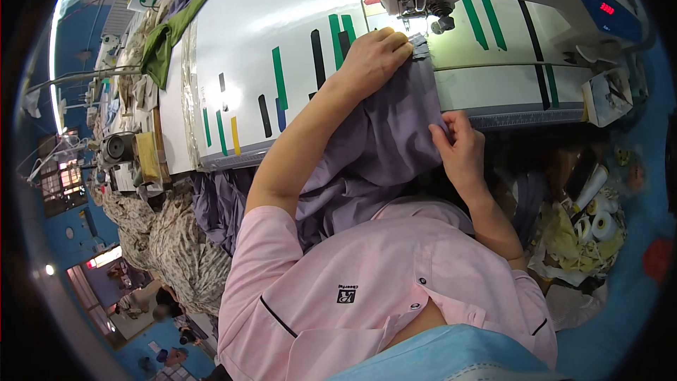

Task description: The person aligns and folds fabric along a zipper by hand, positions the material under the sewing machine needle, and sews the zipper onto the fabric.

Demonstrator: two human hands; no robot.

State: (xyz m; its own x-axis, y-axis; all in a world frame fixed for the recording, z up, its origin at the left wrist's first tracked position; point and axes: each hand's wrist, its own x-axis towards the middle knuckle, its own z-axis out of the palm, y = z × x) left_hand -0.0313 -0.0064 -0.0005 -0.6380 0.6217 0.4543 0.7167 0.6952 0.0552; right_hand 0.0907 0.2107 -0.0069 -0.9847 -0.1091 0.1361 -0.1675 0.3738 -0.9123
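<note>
Purple-grey fabric [381,127] runs from beside the needle of a sewing machine [423,0] down over the table edge and across the lap. My left hand [377,60] is closed on its upper part, close to the presser foot, with the fingers bent. At the fabric's right edge, near the front of the table, my right hand [458,144] pinches it between thumb and fingers. A greyish folded strip [419,46] lies at the fabric's top end, just right of my left fingertips.
The white table [247,14] bears green, black and yellow tape strips. A ruler strip [522,118] follows its front edge. Green cloth [166,46] hangs at the left, above patterned fabric [176,247]. White thread cones [603,226] lie at the lower right.
</note>
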